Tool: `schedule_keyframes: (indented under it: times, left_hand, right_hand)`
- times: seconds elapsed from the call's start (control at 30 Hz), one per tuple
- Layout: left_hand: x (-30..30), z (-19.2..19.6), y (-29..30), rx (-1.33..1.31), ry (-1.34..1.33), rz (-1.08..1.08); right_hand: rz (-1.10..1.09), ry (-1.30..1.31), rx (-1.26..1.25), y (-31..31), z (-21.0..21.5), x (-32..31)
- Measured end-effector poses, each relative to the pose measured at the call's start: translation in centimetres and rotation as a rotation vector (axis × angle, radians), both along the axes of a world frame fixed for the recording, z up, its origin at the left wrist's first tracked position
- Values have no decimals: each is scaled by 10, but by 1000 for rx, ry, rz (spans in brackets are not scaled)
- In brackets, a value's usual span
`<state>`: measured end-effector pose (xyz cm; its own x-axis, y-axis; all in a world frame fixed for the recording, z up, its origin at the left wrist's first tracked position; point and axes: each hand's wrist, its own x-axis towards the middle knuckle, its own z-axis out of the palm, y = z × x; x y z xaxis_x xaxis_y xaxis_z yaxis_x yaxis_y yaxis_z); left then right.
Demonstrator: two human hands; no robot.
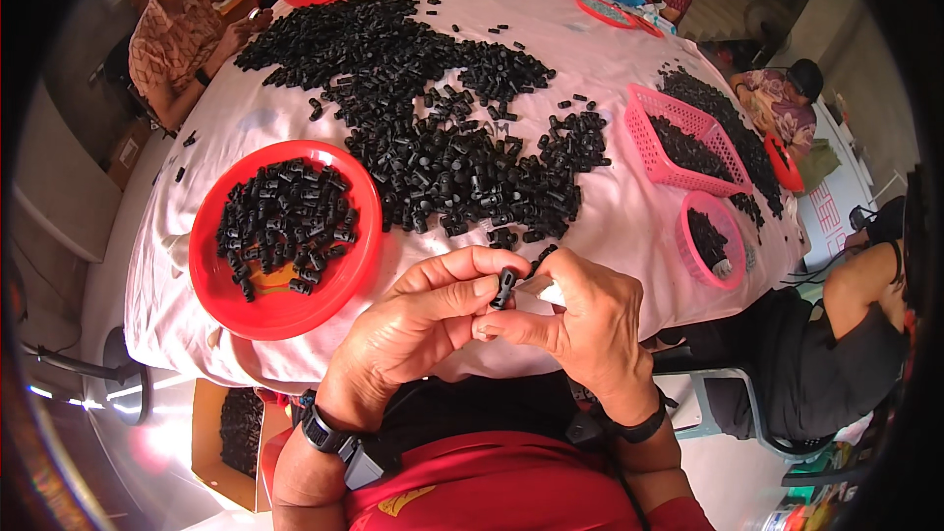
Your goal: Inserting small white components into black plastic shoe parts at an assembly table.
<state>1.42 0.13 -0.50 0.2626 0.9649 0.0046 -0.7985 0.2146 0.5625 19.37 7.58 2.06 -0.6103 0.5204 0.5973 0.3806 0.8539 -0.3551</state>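
Note:
Between the thumb and fingers of my left hand [408, 320] is a small black plastic piece [505, 285], tube-shaped with a notch in its side. My right hand [598, 324] pinches a small white thin-tipped tool [551, 291], its tip close to the black piece; the fingers hide most of it. Both hands meet over the near edge of the table. Just beyond them spreads a big heap of similar black pieces [442, 177]. Left of my hands, a round red tray [204, 261] holds more of them.
A pink tablecloth [629, 246] covers the table. On the right are a pink basket [678, 177] and a round pink basin [730, 278], both with black pieces. Co-workers sit along both sides, one close at my right. A cardboard box [208, 433] stands low at left.

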Motion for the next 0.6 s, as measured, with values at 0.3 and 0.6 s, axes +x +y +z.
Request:
schedule_keyframes:
  times: [0.3,0.6]
  left_hand:
    - [0,0,0,-5,43,22]
    - [2,-5,1,-8,16,9]
  right_hand:
    - [-2,5,48,0,-3,-1]
    - [-19,9,80,0,-2,-2]
